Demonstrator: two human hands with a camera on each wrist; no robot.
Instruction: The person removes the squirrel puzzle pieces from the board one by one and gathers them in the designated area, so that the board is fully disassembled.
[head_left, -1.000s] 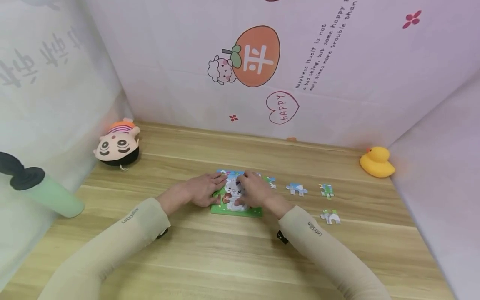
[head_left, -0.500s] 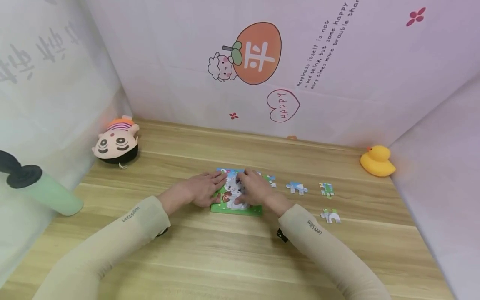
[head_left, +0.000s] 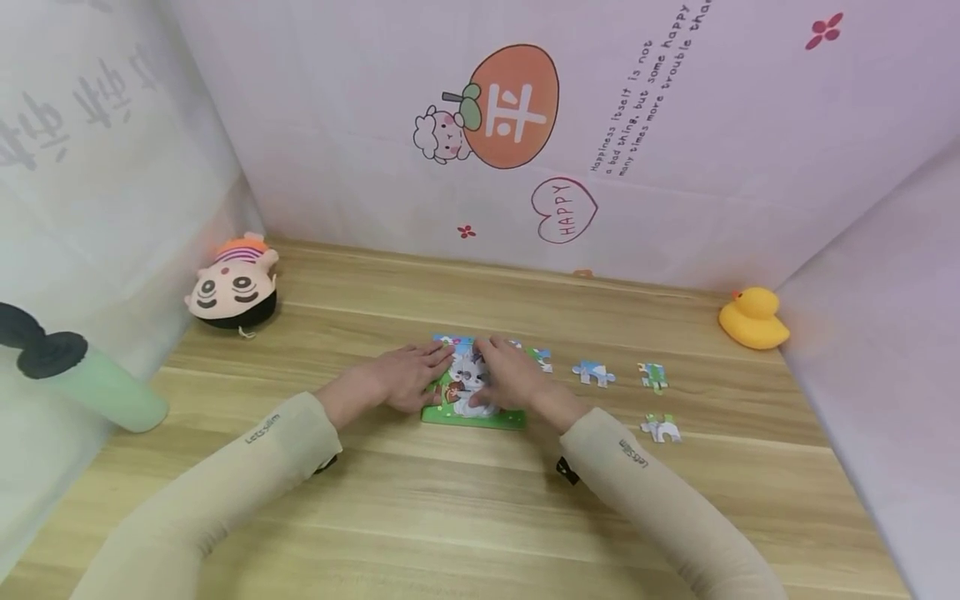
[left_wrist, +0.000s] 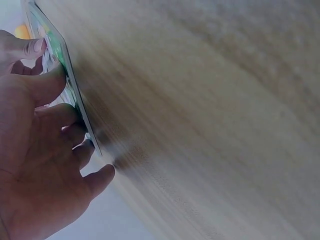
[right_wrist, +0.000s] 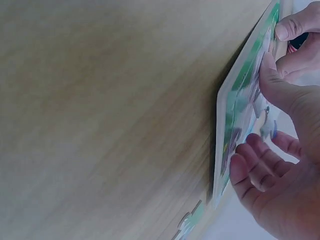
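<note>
Loose pcs, duck R of puzzle; doll, btl L.

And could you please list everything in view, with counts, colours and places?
table: 1, light wood, lower half of head view
puzzle board: 1, green, blue and grey, mid-table
loose puzzle pieces: 4, green, blue, white, grey, right of the board
toy duck: 1, yellow, far right corner
plush doll: 1, peach, black and orange, far left corner
bottle: 1, pale green with black lid, left
wall panels: 3, pale, left, back and right
sleeves: 2, beige, foreground
wrist fittings: 2, black, at the sleeve ends
left hand: 1, on the board's left
right hand: 1, on the board's right
</note>
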